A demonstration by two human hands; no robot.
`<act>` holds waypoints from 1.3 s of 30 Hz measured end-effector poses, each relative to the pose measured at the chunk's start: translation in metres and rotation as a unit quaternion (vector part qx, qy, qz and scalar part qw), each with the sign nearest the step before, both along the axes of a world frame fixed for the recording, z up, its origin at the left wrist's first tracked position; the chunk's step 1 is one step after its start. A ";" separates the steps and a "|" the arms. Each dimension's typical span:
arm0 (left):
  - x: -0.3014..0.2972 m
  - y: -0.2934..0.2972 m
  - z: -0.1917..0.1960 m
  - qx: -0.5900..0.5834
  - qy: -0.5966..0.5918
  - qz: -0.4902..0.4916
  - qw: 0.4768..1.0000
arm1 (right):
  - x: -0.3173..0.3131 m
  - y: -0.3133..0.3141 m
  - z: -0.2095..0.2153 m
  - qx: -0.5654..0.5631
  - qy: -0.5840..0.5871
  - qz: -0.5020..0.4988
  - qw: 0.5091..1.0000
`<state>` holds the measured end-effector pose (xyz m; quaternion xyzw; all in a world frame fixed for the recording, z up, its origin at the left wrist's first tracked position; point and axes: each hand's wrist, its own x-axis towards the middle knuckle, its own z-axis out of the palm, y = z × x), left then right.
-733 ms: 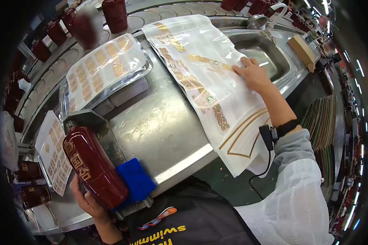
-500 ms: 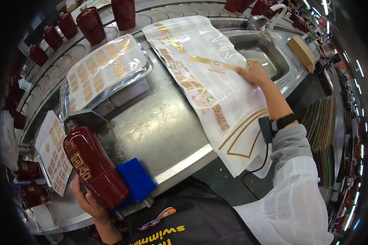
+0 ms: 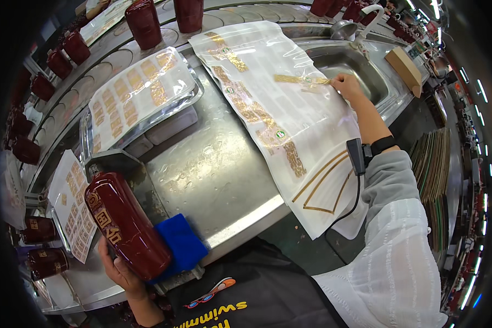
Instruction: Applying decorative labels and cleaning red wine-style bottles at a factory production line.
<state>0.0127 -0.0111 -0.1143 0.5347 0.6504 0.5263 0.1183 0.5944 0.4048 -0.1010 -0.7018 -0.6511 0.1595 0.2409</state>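
Note:
My right hand [image 3: 347, 87] is closed in a pinch on the right end of a narrow gold decal strip [image 3: 290, 79]. This strip lies over a large white sheet [image 3: 306, 117] in a clear film, with several more gold decals along its left side. At the lower left, my left hand [image 3: 120, 268] rests closed around the lower side of a glossy dark red bottle [image 3: 131, 227] with gold characters. The bottle leans tilted on a metal stand, against a folded blue cloth [image 3: 183, 243]; some of my left fingers are hidden behind it.
A decal sheet [image 3: 139, 90] covers a metal tray at the back left; another decal sheet [image 3: 74, 202] lies farther left. More red bottles [image 3: 142, 24] stand on a conveyor behind. A sink [image 3: 361, 82] with a tap and a cardboard box [image 3: 403, 66] are at the right.
My right hand has moved right and slightly up, drawing the gold strip rightward over the sheet and levelling it. Bottles on the conveyor have shifted. My left hand and its bottle are nearly unmoved.

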 end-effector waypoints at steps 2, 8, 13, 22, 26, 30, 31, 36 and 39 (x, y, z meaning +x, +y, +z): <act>0.001 -0.001 0.000 -0.001 -0.025 -0.001 1.000 | -0.009 -0.005 0.016 0.023 -0.101 0.006 0.995; 0.011 0.004 0.007 0.001 -0.078 -0.008 0.997 | -0.090 0.000 0.104 0.035 -0.201 0.201 0.958; 0.008 0.006 0.000 0.010 -0.067 -0.014 0.998 | -0.149 0.020 0.167 0.064 -0.103 0.307 0.944; 0.011 0.008 0.008 -0.006 -0.004 -0.011 1.000 | -0.142 0.057 0.086 0.026 -0.241 0.283 0.928; 0.011 0.005 0.006 -0.006 -0.004 -0.002 1.000 | -0.144 0.054 0.006 -0.007 -0.331 0.172 0.928; 0.010 -0.001 0.009 -0.018 -0.019 0.002 1.000 | -0.157 0.057 0.006 -0.044 -0.374 0.127 0.917; 0.008 -0.002 0.013 -0.037 0.008 -0.003 0.999 | -0.161 0.051 0.007 0.037 -0.314 0.164 0.934; 0.015 0.008 0.026 -0.028 -0.017 -0.048 0.998 | -0.173 0.013 0.082 0.118 -0.201 0.309 0.922; 0.015 -0.002 0.037 -0.044 -0.036 -0.106 0.993 | -0.216 -0.043 0.132 0.132 -0.133 0.377 0.907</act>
